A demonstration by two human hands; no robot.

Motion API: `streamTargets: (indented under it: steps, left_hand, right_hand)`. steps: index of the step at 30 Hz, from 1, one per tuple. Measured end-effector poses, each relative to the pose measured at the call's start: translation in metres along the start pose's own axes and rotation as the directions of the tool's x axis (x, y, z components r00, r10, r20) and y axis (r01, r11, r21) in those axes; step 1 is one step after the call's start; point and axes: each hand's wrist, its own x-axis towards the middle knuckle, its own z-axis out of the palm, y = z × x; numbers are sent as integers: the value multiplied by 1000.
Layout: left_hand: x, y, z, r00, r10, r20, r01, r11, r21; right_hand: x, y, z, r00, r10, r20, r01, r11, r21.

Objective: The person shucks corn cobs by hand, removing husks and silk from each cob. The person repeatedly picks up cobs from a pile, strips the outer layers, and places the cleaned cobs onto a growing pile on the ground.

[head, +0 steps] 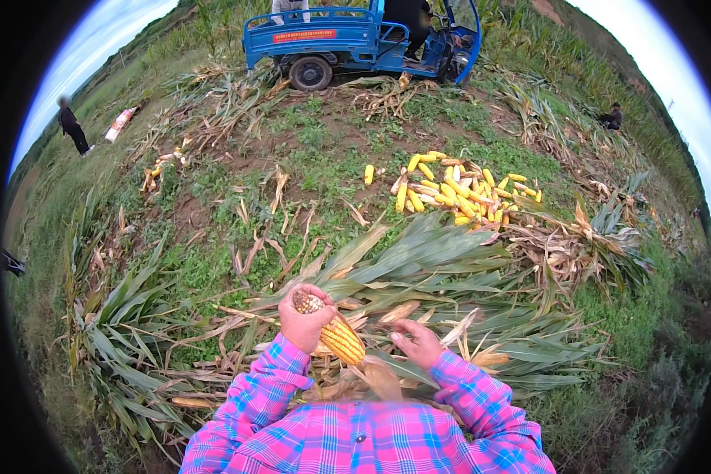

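My left hand [307, 318] grips a bare yellow ear of corn [342, 339] near its pale, patchy end. The ear slants down to the right in front of my chest. To the right of it, my right hand [418, 342] is raised with fingers apart and nothing seen in its grasp. A blurred dry husk [381, 379] hangs or lies just below the ear's lower end; which, I cannot tell. Under both hands spread cut corn stalks with long green leaves [403, 260]. An ear still in its husk [490, 359] lies among them on the right.
Husked ears form a pile [465, 189] on the weedy ground ahead. A heap of dry husks [560, 249] lies right of it. Farther off stands a blue cargo tricycle [314, 41] with people at it. Another person [71, 124] stands far left, near a sack [119, 124].
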Motion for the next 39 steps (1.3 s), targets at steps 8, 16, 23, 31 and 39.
streamTargets:
  steps: [8, 16, 23, 31, 39]
  left_hand:
    - [-7, -1, 6, 1000, -9, 25, 14, 985, -174]
    - [18, 15, -111, 884, -42, -465, -294, 723, -625]
    - [12, 28, -83, 781, 128, -612, -316, 926, -209]
    - [-17, 29, -5, 992, 91, -85, -118, 912, -394]
    - [-18, 41, 4, 984, 144, -103, -177, 812, -556]
  right_hand:
    - [18, -60, 49, 972, -169, -160, 207, 942, 263]
    - [-11, -24, -51, 878, 379, -293, 104, 446, 889]
    - [-15, -65, -34, 909, -276, -313, 78, 849, -523]
    - [8, -76, 55, 969, -97, 227, 38, 967, 252]
    - [-6, -58, 75, 995, 45, 93, -79, 913, 401]
